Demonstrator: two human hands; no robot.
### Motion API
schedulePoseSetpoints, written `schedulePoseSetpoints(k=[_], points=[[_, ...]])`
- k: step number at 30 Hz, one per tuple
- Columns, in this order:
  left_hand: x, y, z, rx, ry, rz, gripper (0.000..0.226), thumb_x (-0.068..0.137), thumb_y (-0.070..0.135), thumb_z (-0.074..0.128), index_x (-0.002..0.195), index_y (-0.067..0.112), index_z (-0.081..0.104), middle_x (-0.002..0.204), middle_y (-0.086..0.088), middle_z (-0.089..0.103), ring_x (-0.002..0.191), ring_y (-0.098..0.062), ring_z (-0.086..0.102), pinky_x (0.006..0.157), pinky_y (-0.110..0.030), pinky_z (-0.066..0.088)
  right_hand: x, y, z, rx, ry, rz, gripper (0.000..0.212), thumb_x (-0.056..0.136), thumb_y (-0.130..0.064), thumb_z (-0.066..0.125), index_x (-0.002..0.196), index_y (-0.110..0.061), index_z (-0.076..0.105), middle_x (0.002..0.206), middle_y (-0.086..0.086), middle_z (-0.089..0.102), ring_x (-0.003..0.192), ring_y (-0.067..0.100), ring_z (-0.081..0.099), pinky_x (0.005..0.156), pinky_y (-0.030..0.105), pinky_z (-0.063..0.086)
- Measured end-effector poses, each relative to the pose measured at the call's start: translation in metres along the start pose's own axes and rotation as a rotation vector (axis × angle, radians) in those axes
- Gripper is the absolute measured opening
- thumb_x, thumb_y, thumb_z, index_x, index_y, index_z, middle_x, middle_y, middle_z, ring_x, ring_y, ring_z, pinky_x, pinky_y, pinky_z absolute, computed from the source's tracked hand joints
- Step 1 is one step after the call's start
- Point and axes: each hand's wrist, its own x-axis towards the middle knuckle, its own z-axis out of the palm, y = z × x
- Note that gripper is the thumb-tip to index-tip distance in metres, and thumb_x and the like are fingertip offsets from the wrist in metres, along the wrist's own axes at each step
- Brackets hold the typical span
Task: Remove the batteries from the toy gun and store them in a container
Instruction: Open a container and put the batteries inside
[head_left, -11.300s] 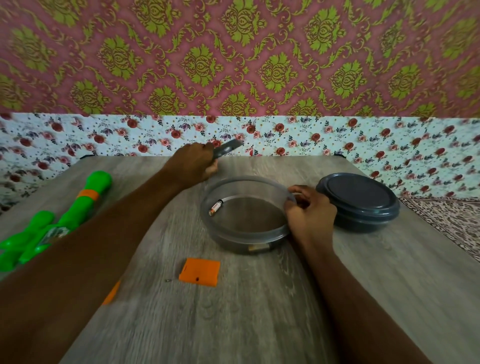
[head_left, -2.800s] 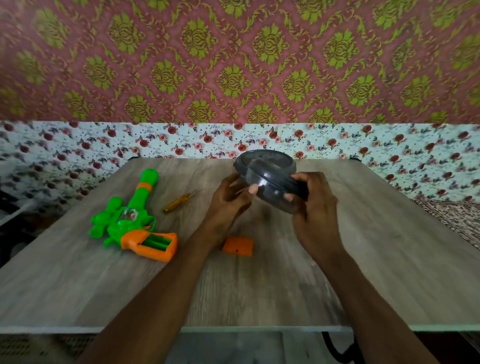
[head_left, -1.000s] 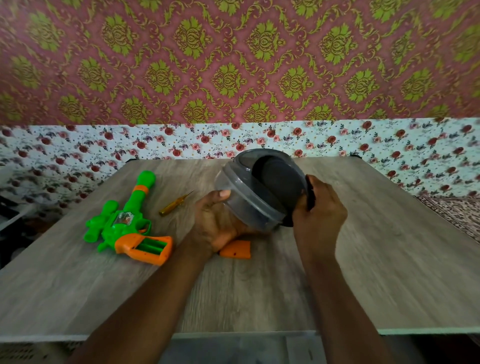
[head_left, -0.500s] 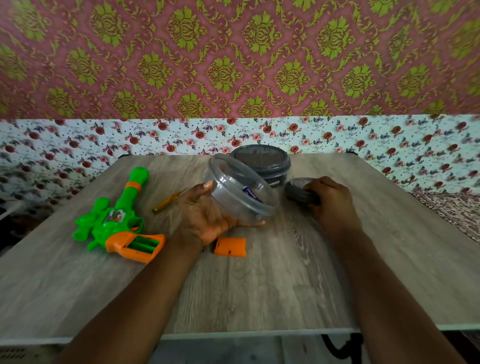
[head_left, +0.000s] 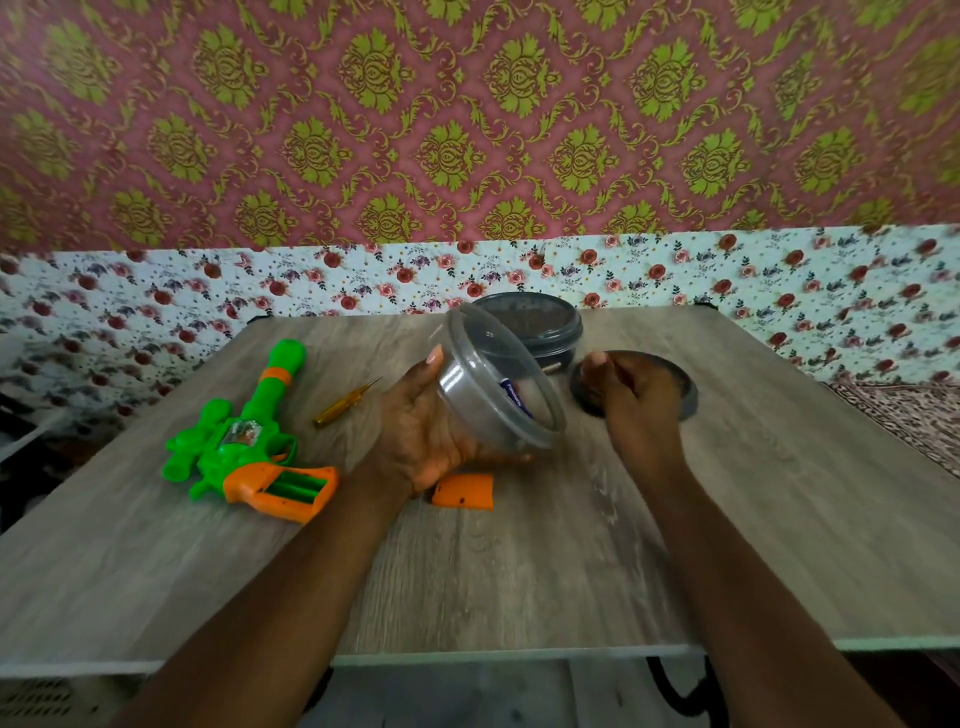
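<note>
Lid (head_left: 684, 387) now down; battery (head_left: 515, 399) in container (head_left: 462, 387): label illegible.

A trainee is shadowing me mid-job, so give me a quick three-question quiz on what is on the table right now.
1. Which tool lies on the table between the toy gun and the left hand?
2. True or false: the left hand holds the clear container upright with a lid on it.
3. Where is the orange battery cover? A) fitted on the toy gun B) loose on the table beside the left wrist C) inside the clear container

Key
1. The screwdriver.
2. False: it is tilted, with no lid on.
3. B.
</note>
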Motion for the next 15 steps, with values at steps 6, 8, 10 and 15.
schedulePoseSetpoints(k=[6,8,10,15], points=[[0.012,0.002,0.026,0.219,0.181,-0.089,0.074,0.080,0.061,0.069,0.138,0.016,0.060,0.128,-0.022,0.069,0.111,-0.045,0.071,0.099,-0.077,0.048,-0.020,-0.020,0.029,0.734,-0.014,0.650,0.027,0.100,-0.029,0.065,0.120,-0.010,0.063,0.110,0.014,0.076,0.098,0.028,0.075,0.089,0.046,0.061],[0.018,0.009,0.040,0.342,0.234,-0.153,0.094,0.068,0.067,0.079,0.144,0.018,0.055,0.133,-0.024,0.065,0.115,-0.052,0.067,0.094,-0.080,0.049,-0.023,-0.020,0.031,0.800,0.026,0.672,0.021,0.099,-0.024,0.066,0.112,-0.010,0.072,0.106,0.013,0.078,0.099,0.031,0.075,0.092,0.052,0.060],[0.023,0.017,0.054,0.457,0.239,-0.213,0.090,0.072,0.070,0.074,0.146,0.023,0.053,0.136,-0.023,0.062,0.113,-0.053,0.067,0.086,-0.076,0.055,-0.025,-0.021,0.028,0.825,0.071,0.700,0.014,0.097,-0.019,0.065,0.093,-0.011,0.077,0.097,0.013,0.079,0.099,0.033,0.075,0.095,0.053,0.059],[0.036,0.030,0.089,0.832,0.217,-0.308,0.070,0.088,0.074,0.057,0.140,0.028,0.053,0.118,-0.016,0.066,0.091,-0.040,0.075,0.066,-0.051,0.066,-0.033,-0.023,0.024,1.053,0.024,0.771,0.034,0.089,-0.031,0.061,0.108,-0.005,0.070,0.101,0.020,0.070,0.085,0.033,0.068,0.073,0.042,0.060]])
